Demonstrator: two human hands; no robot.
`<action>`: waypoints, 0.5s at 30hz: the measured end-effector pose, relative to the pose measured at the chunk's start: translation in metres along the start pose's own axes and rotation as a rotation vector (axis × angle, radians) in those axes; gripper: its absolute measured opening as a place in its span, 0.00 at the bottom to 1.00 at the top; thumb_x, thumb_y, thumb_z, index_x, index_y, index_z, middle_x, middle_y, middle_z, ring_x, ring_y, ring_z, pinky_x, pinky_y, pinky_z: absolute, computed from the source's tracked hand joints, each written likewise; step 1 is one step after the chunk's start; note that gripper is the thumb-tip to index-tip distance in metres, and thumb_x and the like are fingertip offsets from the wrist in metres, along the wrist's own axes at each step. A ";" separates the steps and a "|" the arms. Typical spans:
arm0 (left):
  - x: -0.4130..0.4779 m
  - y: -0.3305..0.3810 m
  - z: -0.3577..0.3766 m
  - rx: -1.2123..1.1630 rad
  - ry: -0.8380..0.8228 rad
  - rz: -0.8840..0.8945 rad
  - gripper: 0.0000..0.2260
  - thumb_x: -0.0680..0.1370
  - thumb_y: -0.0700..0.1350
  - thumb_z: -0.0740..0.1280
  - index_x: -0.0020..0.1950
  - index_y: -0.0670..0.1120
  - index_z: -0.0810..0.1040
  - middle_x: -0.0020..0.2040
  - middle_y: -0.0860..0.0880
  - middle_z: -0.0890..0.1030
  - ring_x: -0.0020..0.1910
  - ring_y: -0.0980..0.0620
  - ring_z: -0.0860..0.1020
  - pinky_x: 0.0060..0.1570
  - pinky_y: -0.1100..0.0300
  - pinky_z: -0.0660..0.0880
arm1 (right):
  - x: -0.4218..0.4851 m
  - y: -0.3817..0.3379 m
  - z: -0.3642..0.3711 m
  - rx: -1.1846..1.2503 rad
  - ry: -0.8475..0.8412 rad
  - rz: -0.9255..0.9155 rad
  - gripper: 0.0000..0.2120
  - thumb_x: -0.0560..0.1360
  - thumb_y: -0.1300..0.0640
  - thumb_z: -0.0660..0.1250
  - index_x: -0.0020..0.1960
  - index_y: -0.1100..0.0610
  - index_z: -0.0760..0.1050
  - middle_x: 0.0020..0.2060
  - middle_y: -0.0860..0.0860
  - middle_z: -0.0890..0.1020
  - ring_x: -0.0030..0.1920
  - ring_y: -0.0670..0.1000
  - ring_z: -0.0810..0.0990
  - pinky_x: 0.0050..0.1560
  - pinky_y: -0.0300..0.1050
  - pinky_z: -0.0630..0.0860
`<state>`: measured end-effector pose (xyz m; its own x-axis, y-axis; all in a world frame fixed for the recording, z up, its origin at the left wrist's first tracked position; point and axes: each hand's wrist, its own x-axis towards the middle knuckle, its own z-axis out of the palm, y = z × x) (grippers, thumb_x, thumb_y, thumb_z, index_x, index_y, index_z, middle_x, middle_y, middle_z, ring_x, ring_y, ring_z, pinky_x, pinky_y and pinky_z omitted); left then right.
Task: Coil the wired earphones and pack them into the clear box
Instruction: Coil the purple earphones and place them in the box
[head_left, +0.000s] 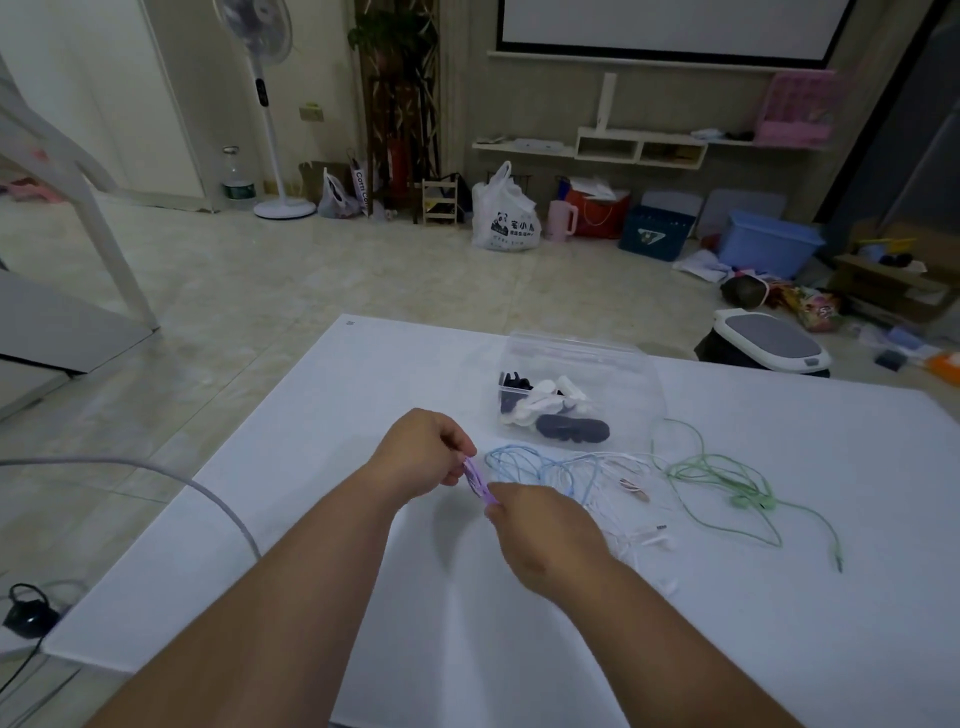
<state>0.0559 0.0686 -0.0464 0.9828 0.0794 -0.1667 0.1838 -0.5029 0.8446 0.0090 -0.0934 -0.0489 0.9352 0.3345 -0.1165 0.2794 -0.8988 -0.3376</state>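
Holding a small bundle of purple earphones (480, 483) between both hands, the person works just above the white bench (363, 374), a little left of its middle. The left hand (421, 452) has its fingers curled, pinching the far end of the purple bundle. The right hand (545, 535) has its fingers curled round the near end, so the cord runs as a short slanting band from one hand to the other. How many loops the bundle has is too blurred to tell.

Further off and to the right of the hands stands the clear box (639, 374), open at the top and resting on the bench. Inside it lie several dark and white bundles (550, 410), packed against one another.

Between the box and the hands, loose cords are spread on the bench. Blue earphones (514, 460) lie in open loops just right of the left hand. White earphones (631, 540) trail in a tangle to the right of the right hand, overlapping the blue ones. Green earphones (727, 475) sprawl further right, well apart from the hands, one strand reaching up beside the box's right wall.

A grey cable (208, 493) arcs over the bench's left edge. Across the tiled floor, a standing fan (270, 104) is at the far left and a white plastic bag (504, 213) sits against the far wall.
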 end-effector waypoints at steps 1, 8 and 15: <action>0.003 -0.003 0.007 0.055 -0.008 0.003 0.12 0.74 0.30 0.65 0.37 0.44 0.80 0.33 0.44 0.81 0.32 0.48 0.79 0.45 0.53 0.82 | -0.001 0.002 0.003 -0.080 -0.003 -0.006 0.11 0.82 0.53 0.54 0.59 0.52 0.72 0.55 0.54 0.80 0.55 0.58 0.78 0.51 0.47 0.71; 0.019 -0.005 0.040 0.261 0.033 0.065 0.12 0.71 0.34 0.67 0.39 0.50 0.83 0.40 0.50 0.85 0.40 0.54 0.80 0.41 0.66 0.73 | 0.002 0.024 0.015 -0.181 0.112 0.010 0.19 0.77 0.62 0.59 0.65 0.50 0.60 0.50 0.53 0.80 0.45 0.58 0.79 0.39 0.47 0.67; 0.031 0.003 0.058 0.284 0.087 0.123 0.11 0.71 0.34 0.67 0.42 0.49 0.85 0.44 0.51 0.85 0.45 0.51 0.82 0.47 0.62 0.76 | 0.005 0.035 0.024 -0.296 0.322 -0.014 0.05 0.72 0.57 0.67 0.48 0.52 0.78 0.41 0.52 0.83 0.41 0.58 0.80 0.40 0.47 0.62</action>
<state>0.0863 0.0192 -0.0786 0.9974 0.0700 -0.0181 0.0637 -0.7324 0.6779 0.0182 -0.1160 -0.0840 0.9377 0.2843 0.1997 0.2994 -0.9528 -0.0498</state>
